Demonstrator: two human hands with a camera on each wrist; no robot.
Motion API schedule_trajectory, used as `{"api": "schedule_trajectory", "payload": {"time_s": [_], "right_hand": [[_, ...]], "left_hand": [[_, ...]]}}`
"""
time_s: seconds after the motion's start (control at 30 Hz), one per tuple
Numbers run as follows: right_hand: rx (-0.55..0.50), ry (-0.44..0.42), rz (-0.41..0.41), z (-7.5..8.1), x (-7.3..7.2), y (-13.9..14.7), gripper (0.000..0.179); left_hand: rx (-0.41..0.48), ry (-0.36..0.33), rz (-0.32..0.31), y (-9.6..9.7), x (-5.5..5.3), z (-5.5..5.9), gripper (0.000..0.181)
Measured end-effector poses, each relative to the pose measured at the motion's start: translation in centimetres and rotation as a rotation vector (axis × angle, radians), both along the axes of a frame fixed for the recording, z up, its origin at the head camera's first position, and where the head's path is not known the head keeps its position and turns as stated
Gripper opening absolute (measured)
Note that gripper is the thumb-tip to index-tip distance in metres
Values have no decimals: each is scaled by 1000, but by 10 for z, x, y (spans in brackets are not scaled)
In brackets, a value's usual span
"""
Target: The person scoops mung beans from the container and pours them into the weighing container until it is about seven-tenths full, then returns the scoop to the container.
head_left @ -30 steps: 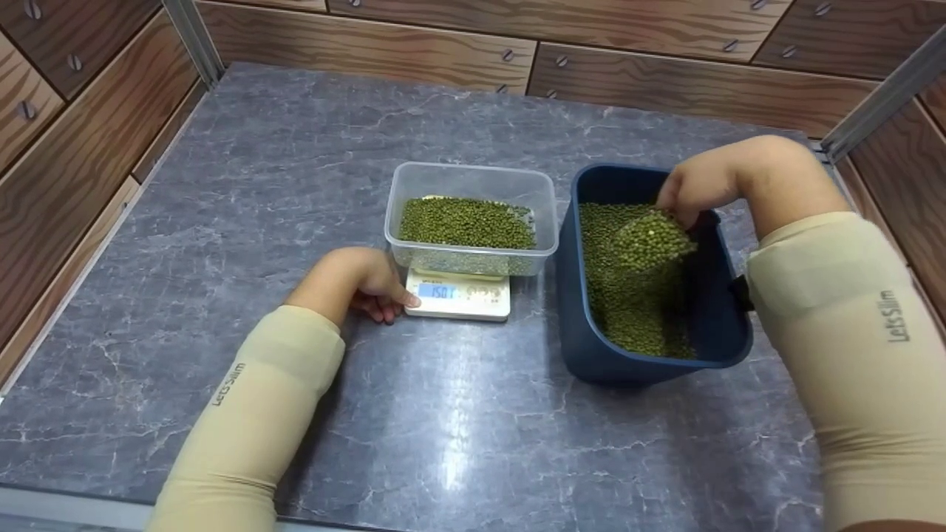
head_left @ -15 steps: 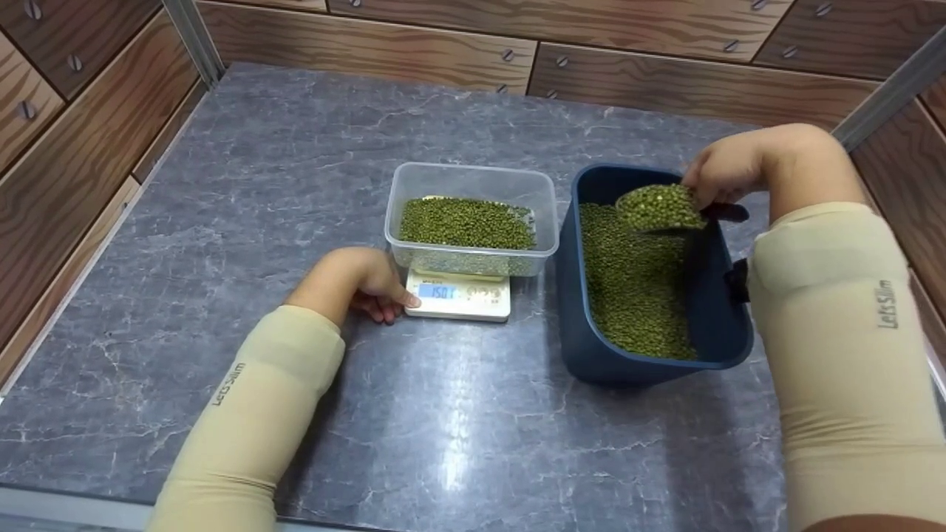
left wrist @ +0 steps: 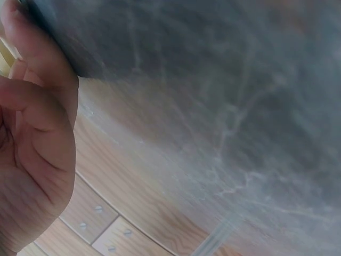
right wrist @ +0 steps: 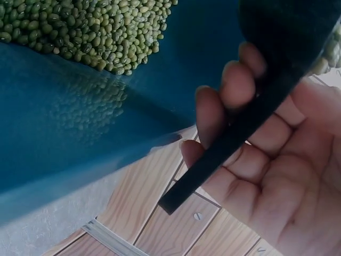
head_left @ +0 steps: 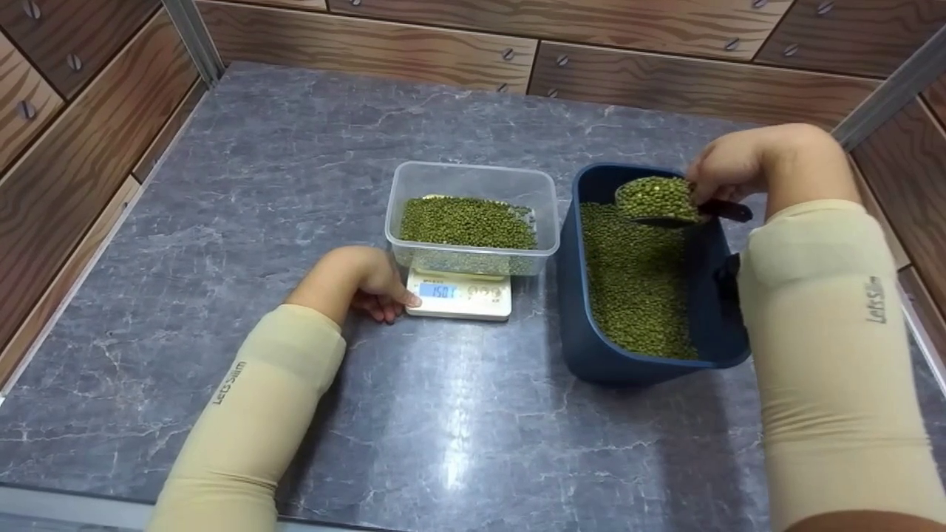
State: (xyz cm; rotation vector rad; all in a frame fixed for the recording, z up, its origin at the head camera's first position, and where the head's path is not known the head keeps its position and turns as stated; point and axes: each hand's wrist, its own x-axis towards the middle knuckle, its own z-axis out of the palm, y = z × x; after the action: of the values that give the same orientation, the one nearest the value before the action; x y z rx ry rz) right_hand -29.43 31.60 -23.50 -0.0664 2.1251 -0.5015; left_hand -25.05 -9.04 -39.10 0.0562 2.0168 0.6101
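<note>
My right hand (head_left: 728, 166) grips the black handle (right wrist: 229, 141) of a scoop (head_left: 658, 199) heaped with green mung beans. The scoop hangs level over the far end of a deep blue bin (head_left: 599, 362), which holds many more mung beans (head_left: 635, 295). With its thumb, my left hand (head_left: 369, 281) touches the front left corner of a white kitchen scale (head_left: 488, 304); its other fingers are loosely bent beside the scale. A clear plastic container (head_left: 473, 262) stands on the scale, its floor covered with mung beans (head_left: 465, 222). The lit display shows digits that look like 1501.
A grey marbled tabletop (head_left: 295, 148) lies under everything. Wood-patterned panels (head_left: 369, 44) enclose the back and sides, with metal strips (head_left: 194, 44) at the corners. The blue bin stands just right of the clear container, a narrow gap between them.
My right hand has raised the full scoop out of the beans, back and to the right, and levelled it over the bin. The left hand and scale have not moved.
</note>
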Motion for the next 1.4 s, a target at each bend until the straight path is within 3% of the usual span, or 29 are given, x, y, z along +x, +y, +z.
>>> {"api": "schedule_trajectory", "payload": {"time_s": [0.37,0.77,1.07,1.4], "right_hand": [[-6,14,-18,-1,0,-2,26],[1,37,-10,12,-2,-19,28],[20,71,27,21,-5,-53,16],[28,100,60,21,-10,-103,10]], "left_hand": [[-8,4,0,0,0,1,34],[10,-15,0,5,0,1,33],[9,-41,3,4,1,3,32],[-11,-12,-48,5,1,2,34]]}}
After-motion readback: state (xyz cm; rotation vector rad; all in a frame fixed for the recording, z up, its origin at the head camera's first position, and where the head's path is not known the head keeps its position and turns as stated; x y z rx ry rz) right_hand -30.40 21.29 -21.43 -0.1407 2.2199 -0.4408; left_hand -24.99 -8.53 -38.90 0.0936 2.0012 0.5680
